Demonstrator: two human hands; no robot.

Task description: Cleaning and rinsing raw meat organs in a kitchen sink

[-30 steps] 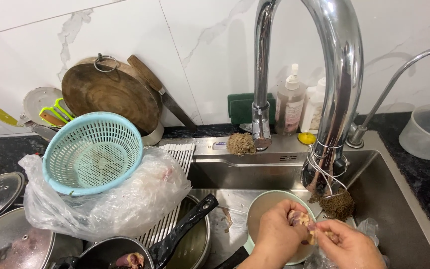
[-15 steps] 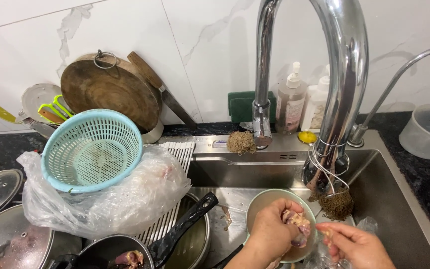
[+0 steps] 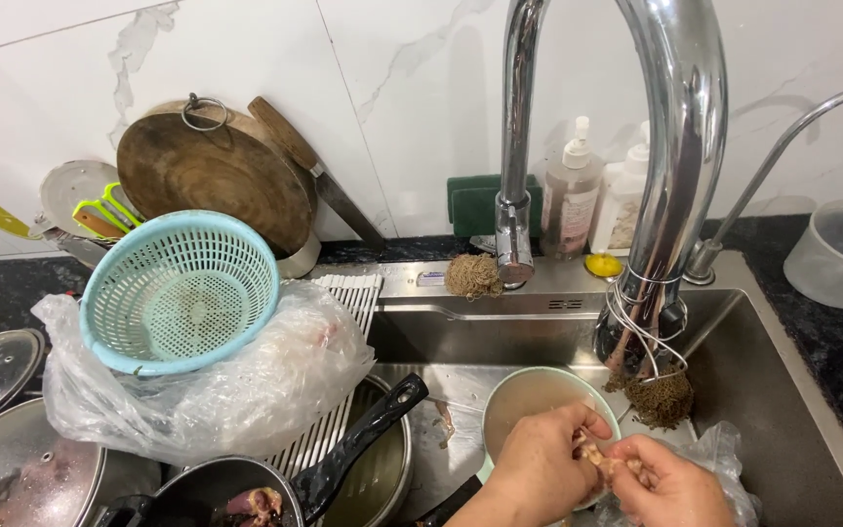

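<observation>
Both my hands meet over a pale green bowl standing in the steel sink. My left hand and my right hand pinch a piece of pale raw meat between their fingertips, just above the bowl's right rim. A crumpled clear plastic bag lies in the sink under my right hand.
A tall chrome tap arches over the sink, a scrubber hanging from it. At left, a turquoise colander rests on a plastic bag over a rack. A black-handled pan, pot lids, a round wooden board, soap bottles and a clear tub surround it.
My hands shifted slightly right and down over the bowl, still working the meat between them. The view also tilted a little.
</observation>
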